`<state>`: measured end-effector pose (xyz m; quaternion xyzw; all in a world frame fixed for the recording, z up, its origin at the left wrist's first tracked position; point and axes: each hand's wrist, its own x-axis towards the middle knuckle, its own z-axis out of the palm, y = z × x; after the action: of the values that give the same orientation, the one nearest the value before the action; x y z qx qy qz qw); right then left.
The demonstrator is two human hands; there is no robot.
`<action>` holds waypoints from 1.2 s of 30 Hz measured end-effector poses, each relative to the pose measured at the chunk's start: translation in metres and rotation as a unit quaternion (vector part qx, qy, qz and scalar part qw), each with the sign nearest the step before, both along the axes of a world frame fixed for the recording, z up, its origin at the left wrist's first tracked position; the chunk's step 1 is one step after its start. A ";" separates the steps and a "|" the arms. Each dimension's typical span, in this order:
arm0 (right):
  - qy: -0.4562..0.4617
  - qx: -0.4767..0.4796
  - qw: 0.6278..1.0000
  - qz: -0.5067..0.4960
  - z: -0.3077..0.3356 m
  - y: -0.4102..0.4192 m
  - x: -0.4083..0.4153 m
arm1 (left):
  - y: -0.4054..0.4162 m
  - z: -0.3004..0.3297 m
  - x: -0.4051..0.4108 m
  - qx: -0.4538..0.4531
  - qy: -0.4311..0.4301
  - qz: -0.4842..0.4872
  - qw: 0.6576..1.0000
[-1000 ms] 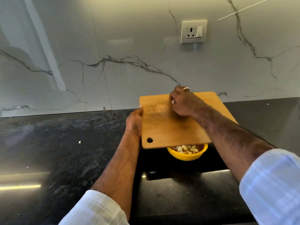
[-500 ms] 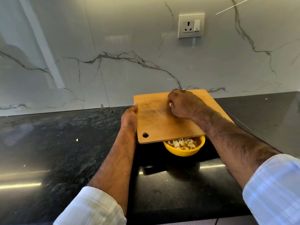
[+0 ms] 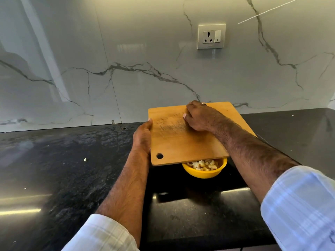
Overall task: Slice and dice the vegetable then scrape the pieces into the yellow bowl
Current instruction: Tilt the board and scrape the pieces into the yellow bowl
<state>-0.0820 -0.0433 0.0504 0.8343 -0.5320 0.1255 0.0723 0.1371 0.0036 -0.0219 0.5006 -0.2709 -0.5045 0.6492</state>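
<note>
We note the wooden cutting board (image 3: 183,140) held tilted over the yellow bowl (image 3: 204,171), which contains the diced vegetable pieces (image 3: 203,164). Our left hand (image 3: 143,136) grips the board's left edge. Our right hand (image 3: 198,115) rests curled on its surface; whether it holds anything we cannot tell.

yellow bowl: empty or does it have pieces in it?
Has pieces. Pale diced bits show inside the yellow bowl below the cutting board's near edge; the board hides the rest, so fill level: cannot tell.
</note>
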 end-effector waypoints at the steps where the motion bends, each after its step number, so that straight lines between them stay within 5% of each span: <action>1: 0.005 0.007 1.000 -0.002 0.001 -0.003 0.001 | -0.001 0.000 0.000 0.002 -0.003 0.004 1.000; 22: -0.023 -0.011 0.996 0.091 -0.033 0.177 -0.048 | 0.015 0.012 -0.003 0.017 0.005 0.055 0.998; 29: -0.173 -0.046 0.979 0.100 -0.026 0.128 -0.050 | 0.021 0.012 0.000 0.011 -0.018 0.047 0.999; 36: -0.094 -0.029 0.995 -0.026 -0.002 0.034 -0.043 | 0.025 0.012 0.004 0.004 -0.042 0.033 0.999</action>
<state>-0.1245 -0.0093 0.0488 0.8022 -0.5542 0.2167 0.0491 0.1415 0.0282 -0.0094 0.5325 -0.2791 -0.4621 0.6519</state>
